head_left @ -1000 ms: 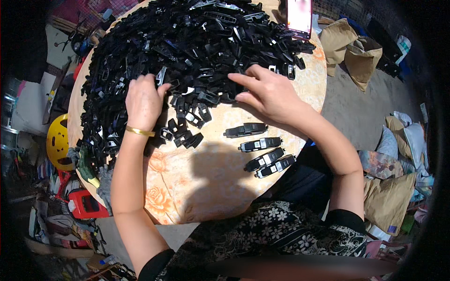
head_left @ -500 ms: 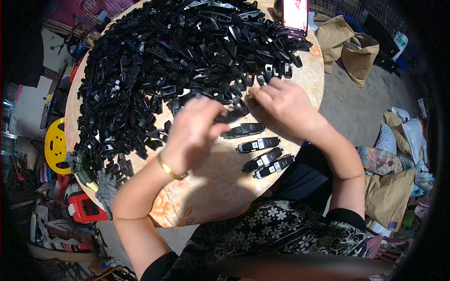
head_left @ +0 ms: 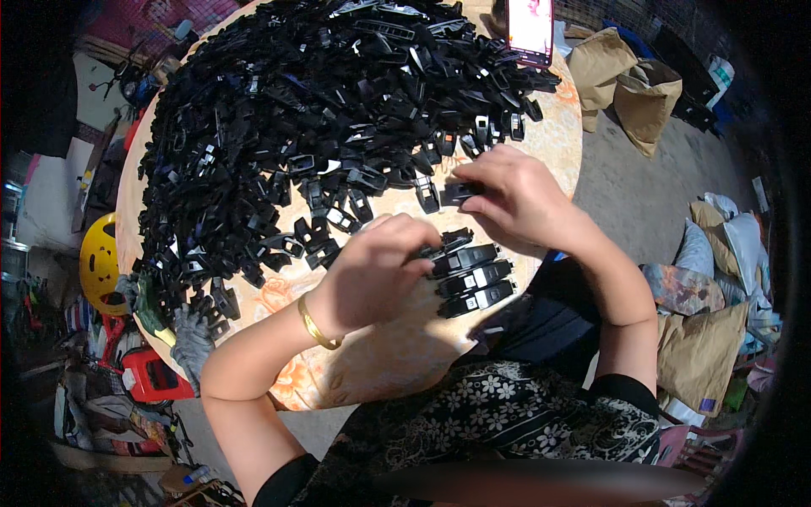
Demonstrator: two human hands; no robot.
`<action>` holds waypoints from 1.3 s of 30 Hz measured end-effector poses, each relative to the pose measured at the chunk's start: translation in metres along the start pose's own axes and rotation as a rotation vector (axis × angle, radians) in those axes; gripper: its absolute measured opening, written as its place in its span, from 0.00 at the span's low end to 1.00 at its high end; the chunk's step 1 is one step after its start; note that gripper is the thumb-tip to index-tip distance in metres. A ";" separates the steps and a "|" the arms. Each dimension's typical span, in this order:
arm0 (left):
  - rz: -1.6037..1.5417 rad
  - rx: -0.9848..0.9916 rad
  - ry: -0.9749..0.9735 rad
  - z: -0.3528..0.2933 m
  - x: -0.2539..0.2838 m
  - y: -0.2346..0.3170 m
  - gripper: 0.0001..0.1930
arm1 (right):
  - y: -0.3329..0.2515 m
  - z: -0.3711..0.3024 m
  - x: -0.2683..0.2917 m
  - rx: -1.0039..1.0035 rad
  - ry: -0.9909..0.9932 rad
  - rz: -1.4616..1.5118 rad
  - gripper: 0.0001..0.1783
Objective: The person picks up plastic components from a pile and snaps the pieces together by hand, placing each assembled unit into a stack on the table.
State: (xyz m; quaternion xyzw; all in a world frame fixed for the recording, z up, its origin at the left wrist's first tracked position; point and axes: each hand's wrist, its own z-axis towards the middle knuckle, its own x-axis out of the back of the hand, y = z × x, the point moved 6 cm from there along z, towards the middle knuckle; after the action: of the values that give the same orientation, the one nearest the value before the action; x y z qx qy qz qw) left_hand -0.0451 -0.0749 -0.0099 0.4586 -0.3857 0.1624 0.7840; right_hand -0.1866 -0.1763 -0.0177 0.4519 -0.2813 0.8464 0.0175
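Observation:
My left hand [head_left: 378,269], a gold bangle at its wrist, has its thumb and fingers closed at the left end of the farthest black plastic part [head_left: 457,239] in a short row. Several similar black parts [head_left: 470,258] with pale patches lie side by side toward me. My right hand [head_left: 522,196] pinches another black plastic part [head_left: 457,193] between thumb and fingers, just above the row. Beside that, a loose black part [head_left: 427,193] lies on the table. A blurred dark piece [head_left: 498,328] is at the table's near edge, by my lap.
A large heap of black plastic parts [head_left: 279,110] covers the far and left side of the round patterned table [head_left: 363,372]. A lit phone [head_left: 530,32] stands at the back right. Grey gloves [head_left: 193,342] hang at the left edge. Brown paper sacks [head_left: 646,101] stand on the floor.
My left hand has come nearer and to the right, to the row. The row has gained a part and sits closer together. My right hand has moved slightly nearer and now pinches a part.

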 end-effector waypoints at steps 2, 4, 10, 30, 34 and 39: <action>0.007 0.226 0.169 0.000 0.009 -0.013 0.12 | 0.002 0.001 0.002 -0.017 -0.011 0.106 0.14; 0.027 0.227 0.187 -0.001 0.010 -0.021 0.12 | -0.008 0.002 -0.001 0.044 -0.102 0.236 0.14; 0.207 0.081 0.234 -0.002 0.015 -0.019 0.10 | -0.019 -0.001 0.002 0.042 -0.121 0.035 0.12; 0.850 0.278 0.402 -0.008 0.109 -0.077 0.09 | -0.020 0.013 -0.007 0.049 -0.027 0.108 0.17; 1.151 0.491 0.547 -0.032 0.156 -0.112 0.15 | -0.023 0.023 -0.027 0.131 -0.020 -0.093 0.17; 1.015 0.578 0.442 -0.032 0.153 -0.122 0.14 | -0.015 0.020 -0.032 0.154 -0.004 -0.094 0.09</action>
State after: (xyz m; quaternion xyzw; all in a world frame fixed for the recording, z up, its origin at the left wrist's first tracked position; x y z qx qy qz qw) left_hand 0.1435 -0.1277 0.0240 0.3671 -0.3248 0.7034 0.5147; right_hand -0.1486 -0.1658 -0.0269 0.4664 -0.1940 0.8628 0.0220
